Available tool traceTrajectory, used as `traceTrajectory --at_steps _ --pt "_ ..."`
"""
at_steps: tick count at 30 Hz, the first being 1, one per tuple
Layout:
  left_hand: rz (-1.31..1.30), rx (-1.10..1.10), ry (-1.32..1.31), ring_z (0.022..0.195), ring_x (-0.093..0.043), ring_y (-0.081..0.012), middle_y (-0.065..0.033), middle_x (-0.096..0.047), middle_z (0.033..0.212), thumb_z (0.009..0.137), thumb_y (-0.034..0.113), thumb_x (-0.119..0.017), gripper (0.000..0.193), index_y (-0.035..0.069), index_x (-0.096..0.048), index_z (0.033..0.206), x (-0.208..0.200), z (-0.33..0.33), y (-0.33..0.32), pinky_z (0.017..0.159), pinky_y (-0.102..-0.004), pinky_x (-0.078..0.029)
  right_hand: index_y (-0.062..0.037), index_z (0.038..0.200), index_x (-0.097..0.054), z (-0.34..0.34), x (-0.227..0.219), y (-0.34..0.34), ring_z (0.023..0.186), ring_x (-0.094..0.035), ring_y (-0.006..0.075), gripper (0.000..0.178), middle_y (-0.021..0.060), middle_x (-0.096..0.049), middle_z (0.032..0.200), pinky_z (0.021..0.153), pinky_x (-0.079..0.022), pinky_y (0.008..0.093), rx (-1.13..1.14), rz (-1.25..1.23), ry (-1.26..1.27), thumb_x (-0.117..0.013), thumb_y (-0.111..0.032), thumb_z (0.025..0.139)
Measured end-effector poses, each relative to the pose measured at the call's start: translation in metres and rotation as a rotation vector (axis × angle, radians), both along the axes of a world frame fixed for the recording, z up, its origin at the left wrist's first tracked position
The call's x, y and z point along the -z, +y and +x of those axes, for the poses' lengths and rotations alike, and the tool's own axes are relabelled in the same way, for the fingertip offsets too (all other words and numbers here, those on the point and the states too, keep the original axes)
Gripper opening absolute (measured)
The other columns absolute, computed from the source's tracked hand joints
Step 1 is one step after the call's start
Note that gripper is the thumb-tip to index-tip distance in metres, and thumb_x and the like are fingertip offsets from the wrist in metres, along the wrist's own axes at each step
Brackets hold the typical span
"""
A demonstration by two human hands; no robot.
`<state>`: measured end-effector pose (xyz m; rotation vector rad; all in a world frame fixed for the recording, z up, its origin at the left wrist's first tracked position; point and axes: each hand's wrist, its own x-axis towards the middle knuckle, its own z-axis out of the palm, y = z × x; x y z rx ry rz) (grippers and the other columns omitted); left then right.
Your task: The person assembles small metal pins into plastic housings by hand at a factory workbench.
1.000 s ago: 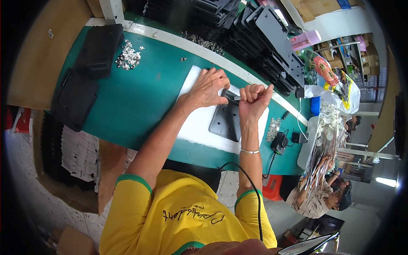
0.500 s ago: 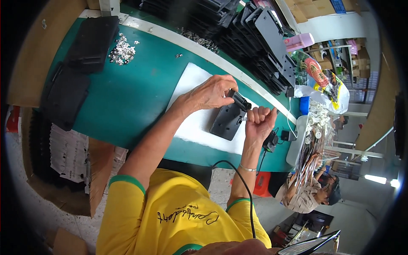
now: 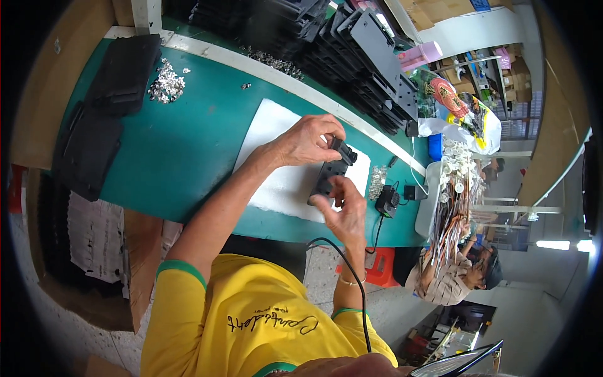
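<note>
My left hand [image 3: 312, 141] pinches a blocky black plastic part [image 3: 345, 152] between thumb and fingers, at the far end of a flat black plastic panel [image 3: 324, 178]. Whether the part is joined to that panel, I cannot tell. Over the panel's near end is my right hand [image 3: 345, 210], thumb and fingers spread apart; it covers part of the panel, and nothing shows in its grasp. Beneath both hands lies a white foam sheet [image 3: 264, 184] on the green tabletop [image 3: 169, 151].
A heap of small shiny metal pieces [image 3: 167, 85] sits at the left, beside black panels [image 3: 125, 72]. Black panels [image 3: 383, 56] stand stacked beyond a white rail [image 3: 251, 66]. To the right are black adapters [image 3: 387, 201] and a bin [image 3: 429, 204] of white-ended cables. Another person [image 3: 446, 279] sits farther right.
My right hand has moved left and nearer, from beside the panel to over its near end, and its curled fingers have spread. My left hand keeps its pinch on the black plastic part.
</note>
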<state>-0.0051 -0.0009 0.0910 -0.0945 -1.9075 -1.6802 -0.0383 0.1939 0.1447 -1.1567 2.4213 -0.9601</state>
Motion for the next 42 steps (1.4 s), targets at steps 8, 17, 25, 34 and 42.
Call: traceTrajectory --at_steps 8,17,25,34,42 --pt "0.035 0.033 -0.058 0.09 -0.064 -0.0174 -0.0087 -0.063 0.104 0.073 0.002 -0.072 0.029 0.0 -0.066 0.101 -0.005 0.0 0.0 0.081 -0.0286 -0.056 0.0 0.111 -0.058 0.021 0.008 0.004 0.075 -0.063 0.0301 0.042 0.0132 -0.059 0.088 0.061 -0.052 0.0372 0.006 0.059 0.741 -0.075 -0.01 0.074" --pt "0.389 0.248 0.083 0.095 -0.061 -0.0149 -0.0118 -0.064 0.116 0.085 0.015 -0.066 0.038 0.002 -0.061 0.121 -0.015 0.004 0.009 0.085 -0.028 -0.051 0.0021 0.1 -0.064 0.004 -0.024 0.022 0.07 -0.054 0.0076 0.015 0.0036 -0.061 0.081 0.062 -0.043 0.021 0.23 -0.544 0.072 -0.065 -0.004 0.086" --pt "0.032 -0.078 -0.329 0.09 -0.066 -0.0234 -0.0156 -0.068 0.097 0.089 0.015 -0.062 0.032 0.0 -0.06 0.117 0.006 -0.004 0.011 0.08 -0.0325 -0.052 0.0058 0.102 -0.064 -0.047 0.035 0.025 0.07 -0.055 0.0092 0.031 0.0048 -0.064 0.081 0.063 -0.045 0.0248 0.345 -0.359 -0.133 -0.065 -0.022 0.09" --pt "0.02 -0.16 -0.456 0.079 -0.065 -0.0319 -0.0178 -0.064 0.086 0.087 0.007 -0.052 0.043 0.008 -0.041 0.129 0.004 -0.005 0.018 0.073 -0.0398 -0.05 0.0034 0.103 -0.066 -0.057 0.031 0.028 0.076 -0.062 0.0218 0.023 0.0153 -0.067 0.089 0.071 -0.048 0.0327 0.308 -0.224 0.243 -0.051 -0.013 0.095" --pt "-0.218 -0.344 -0.482 0.05 -0.056 -0.0268 -0.0122 -0.053 0.057 0.084 0.006 -0.055 0.027 0.004 -0.046 0.11 0.007 -0.004 0.022 0.052 -0.0405 -0.043 0.0056 0.11 -0.063 -0.039 0.023 0.005 0.063 -0.051 0.0257 0.027 0.0151 -0.05 0.07 0.061 -0.044 0.0373 0.092 -0.236 0.334 -0.054 0.005 0.084"
